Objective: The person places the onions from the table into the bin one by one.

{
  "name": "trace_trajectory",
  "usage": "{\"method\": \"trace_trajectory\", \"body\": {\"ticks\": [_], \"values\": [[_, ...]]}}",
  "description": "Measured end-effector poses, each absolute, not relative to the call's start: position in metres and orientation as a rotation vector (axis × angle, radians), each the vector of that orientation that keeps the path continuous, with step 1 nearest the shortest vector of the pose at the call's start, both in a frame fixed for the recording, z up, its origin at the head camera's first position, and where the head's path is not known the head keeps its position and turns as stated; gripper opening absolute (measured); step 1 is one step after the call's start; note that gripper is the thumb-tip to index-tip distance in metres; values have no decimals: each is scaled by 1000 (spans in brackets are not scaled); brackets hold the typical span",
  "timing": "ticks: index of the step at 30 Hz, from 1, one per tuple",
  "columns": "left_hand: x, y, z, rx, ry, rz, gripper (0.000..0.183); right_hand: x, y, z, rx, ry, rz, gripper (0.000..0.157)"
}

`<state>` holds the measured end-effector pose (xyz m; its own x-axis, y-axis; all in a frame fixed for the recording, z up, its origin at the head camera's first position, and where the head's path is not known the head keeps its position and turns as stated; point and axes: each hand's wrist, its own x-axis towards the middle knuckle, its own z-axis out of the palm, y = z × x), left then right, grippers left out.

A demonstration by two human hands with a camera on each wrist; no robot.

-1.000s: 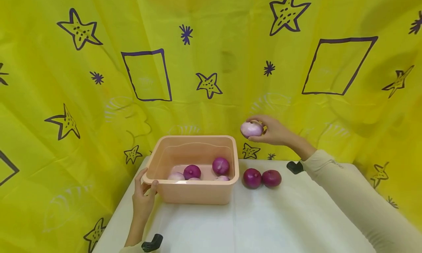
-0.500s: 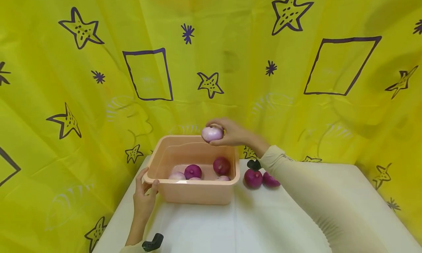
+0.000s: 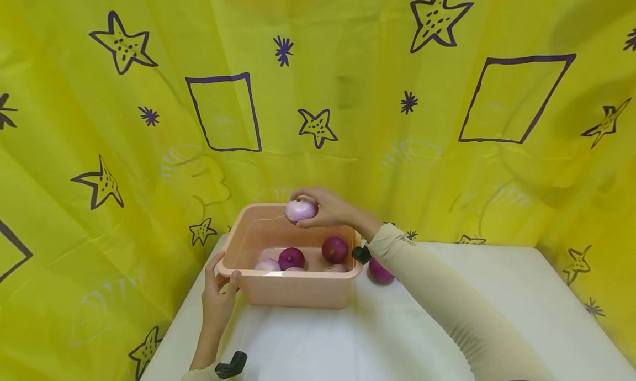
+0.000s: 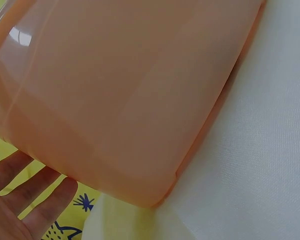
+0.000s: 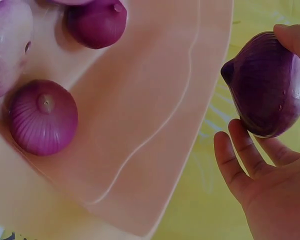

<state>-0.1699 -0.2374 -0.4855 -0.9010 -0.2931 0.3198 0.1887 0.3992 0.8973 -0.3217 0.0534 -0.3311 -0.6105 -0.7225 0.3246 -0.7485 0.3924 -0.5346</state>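
My right hand [image 3: 328, 207] holds a pale purple onion [image 3: 300, 211] between thumb and fingers, up over the back part of a peach plastic tub [image 3: 298, 290]. In the right wrist view that onion [image 5: 262, 87] shows its dark pointed end, beside the tub's wall. At the tub's near left corner, my left hand [image 3: 218, 301] grips the rim, thumb at the front and fingers along the left side. Several onions lie inside, among them a dark purple onion [image 3: 291, 258] and another purple onion [image 3: 335, 250] by the right wall. Paler ones are partly hidden behind the front rim.
A purple onion [image 3: 380, 271] sits on the white table [image 3: 318, 342] just right of the tub, partly covered by my right sleeve [image 3: 437, 298]. Behind the table hangs a yellow curtain [image 3: 348, 165] with stars drawn on it.
My right hand has carried the pale onion leftward from right of the tub to above it. The right sleeve now hides one table onion. My left hand stays on the rim.
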Motion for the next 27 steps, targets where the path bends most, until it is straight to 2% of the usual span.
{"method": "trace_trajectory", "body": {"ticks": [4, 9, 12, 27], "values": [[-170, -237, -485, 90, -2233, -1516, 61, -322, 53, -334, 1353, -2608, 1029, 59], [-169, -236, -485, 89, -2233, -1525, 62, -322, 55, -335, 1271, -2704, 998, 84], [-169, -236, -486, 97, -2234, -1523, 62, -322, 56, -335, 1231, -2746, 957, 91], [-169, -237, -486, 86, -2231, -1543, 62, -328, 72, -341, 1222, -2705, 1023, 89]]}}
